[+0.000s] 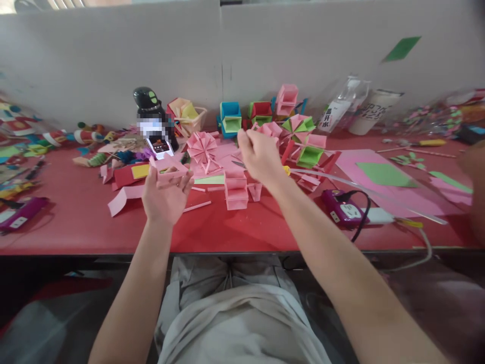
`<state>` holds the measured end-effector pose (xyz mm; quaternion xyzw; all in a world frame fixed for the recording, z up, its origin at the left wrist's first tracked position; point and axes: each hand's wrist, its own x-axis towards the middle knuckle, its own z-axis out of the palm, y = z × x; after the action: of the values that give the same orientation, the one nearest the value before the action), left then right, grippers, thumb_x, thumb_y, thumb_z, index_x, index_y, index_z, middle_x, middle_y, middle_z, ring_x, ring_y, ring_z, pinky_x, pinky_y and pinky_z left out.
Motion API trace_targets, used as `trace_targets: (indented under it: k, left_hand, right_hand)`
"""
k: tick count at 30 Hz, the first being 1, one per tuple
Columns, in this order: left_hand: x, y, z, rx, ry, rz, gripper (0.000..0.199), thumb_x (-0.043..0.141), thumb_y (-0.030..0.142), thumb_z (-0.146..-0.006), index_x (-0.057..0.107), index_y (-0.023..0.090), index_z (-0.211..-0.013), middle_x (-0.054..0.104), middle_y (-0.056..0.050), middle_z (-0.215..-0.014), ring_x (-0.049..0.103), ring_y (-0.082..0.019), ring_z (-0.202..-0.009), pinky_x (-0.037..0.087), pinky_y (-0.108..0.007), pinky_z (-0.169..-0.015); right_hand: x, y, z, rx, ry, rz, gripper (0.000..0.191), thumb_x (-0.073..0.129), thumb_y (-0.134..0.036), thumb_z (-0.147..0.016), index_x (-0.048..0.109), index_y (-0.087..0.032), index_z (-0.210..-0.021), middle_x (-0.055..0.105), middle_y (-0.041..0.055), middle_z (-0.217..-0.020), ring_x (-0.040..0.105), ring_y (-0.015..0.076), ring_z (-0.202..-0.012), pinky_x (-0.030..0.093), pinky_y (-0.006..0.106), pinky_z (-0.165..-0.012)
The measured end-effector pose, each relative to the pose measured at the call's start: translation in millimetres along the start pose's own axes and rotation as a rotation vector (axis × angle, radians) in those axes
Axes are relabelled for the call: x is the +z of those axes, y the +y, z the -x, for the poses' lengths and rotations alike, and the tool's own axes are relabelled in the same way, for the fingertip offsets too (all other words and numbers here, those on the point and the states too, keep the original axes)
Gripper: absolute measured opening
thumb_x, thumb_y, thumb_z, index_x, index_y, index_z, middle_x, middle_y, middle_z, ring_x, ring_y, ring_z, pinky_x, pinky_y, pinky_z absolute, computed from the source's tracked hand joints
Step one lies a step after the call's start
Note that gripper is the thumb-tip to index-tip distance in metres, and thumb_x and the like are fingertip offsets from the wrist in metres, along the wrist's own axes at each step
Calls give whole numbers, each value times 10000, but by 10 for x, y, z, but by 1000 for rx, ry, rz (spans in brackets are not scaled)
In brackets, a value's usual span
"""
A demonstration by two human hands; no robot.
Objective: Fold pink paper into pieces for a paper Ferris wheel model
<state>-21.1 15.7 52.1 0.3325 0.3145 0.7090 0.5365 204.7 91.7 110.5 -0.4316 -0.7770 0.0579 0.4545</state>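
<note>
My left hand [164, 194] is palm up with its fingers curled round a folded pink paper piece [172, 174]. My right hand [257, 151] is closed above the middle of the red table [212, 232]; what its fingers hold is hidden. A dark pointed blade [239, 164] shows just left of that hand. Below it stands a pink folded paper box shape [236, 191]. Between the hands, a round pink pleated paper form [202, 147] lies farther back. A bent pink strip [125, 198] is beside my left wrist.
A phone [159, 144] leans on a black bottle [147, 103]. Coloured paper boxes [230, 119] line the back. At right are a purple power strip [344, 210], pink sheets [348, 164], a clear bottle [339, 106] and a cup [373, 114]. Someone's arm [475, 169] shows at the right edge.
</note>
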Motion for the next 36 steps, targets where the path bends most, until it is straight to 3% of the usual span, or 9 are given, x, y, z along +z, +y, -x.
trace_targets:
  k: [4,7,11,13,18,20,23,27,36]
  left_hand:
    - [15,52,77,-89,-119,55,634,510,772,-811,665,217,-1074,702,-105,-990,669,-227,-902,575,-336,-767]
    - [63,13,121,-21,-187,38,729,433,852,-792,634,258,-1165,678,-96,-1008,651,-222,-879,566,-332,-736]
    - [149,-72,121,71,-150,0,787,374,895,-776,623,297,-1223,655,-81,-988,641,-222,-850,554,-341,-713]
    - [198,-106,102,99,-146,-17,799,394,897,-765,625,298,-1241,649,-86,-961,639,-241,-852,547,-364,-715]
    - [294,-124,35,98,-190,-13,784,418,883,-770,646,289,-1229,653,-96,-945,641,-275,-902,543,-391,-724]
    - [311,-105,17,79,-220,0,766,403,877,-782,665,279,-1183,661,-99,-961,646,-274,-901,548,-389,-709]
    - [311,-73,10,13,-289,-10,754,414,849,-791,685,229,-1125,670,-117,-996,654,-276,-894,554,-392,-710]
    - [260,-54,28,4,-320,-46,728,537,774,-773,688,177,-1162,677,-121,-982,658,-250,-847,563,-369,-724]
    - [305,61,129,23,-231,-26,782,476,848,-764,680,223,-1189,685,-126,-1094,645,-323,-1073,575,-414,-824]
  right_hand:
    - [35,518,-399,-16,-57,53,298,660,-435,-902,650,-199,-720,619,51,-693,602,224,-783,453,369,-770]
    - [80,585,-471,-2,-205,73,199,780,-315,-779,674,-205,-651,657,56,-698,637,249,-818,478,398,-802]
    - [79,223,-363,-237,-467,-176,74,723,-249,-796,758,-224,-856,749,52,-985,670,219,-961,519,357,-857]
    - [53,-19,-289,-271,-601,-285,239,740,-225,-766,759,-241,-1003,753,35,-1062,680,191,-948,534,317,-829]
    - [35,-365,-185,-273,-795,-385,157,753,-211,-747,762,-234,-902,752,-16,-819,671,158,-786,509,281,-743]
    - [68,-349,-193,-258,-757,-315,44,729,-236,-784,749,-213,-817,723,-13,-747,654,162,-757,489,302,-756]
    - [117,-204,-241,-199,-519,-101,189,690,-279,-844,695,-188,-679,650,12,-663,628,186,-760,446,372,-841]
    - [58,9,-290,-188,-286,28,216,607,-250,-906,690,-195,-714,672,50,-803,611,225,-895,396,437,-935]
    - [-63,-104,-141,-179,-485,-283,195,710,-355,-849,747,-220,-985,710,38,-877,637,190,-839,494,331,-778]
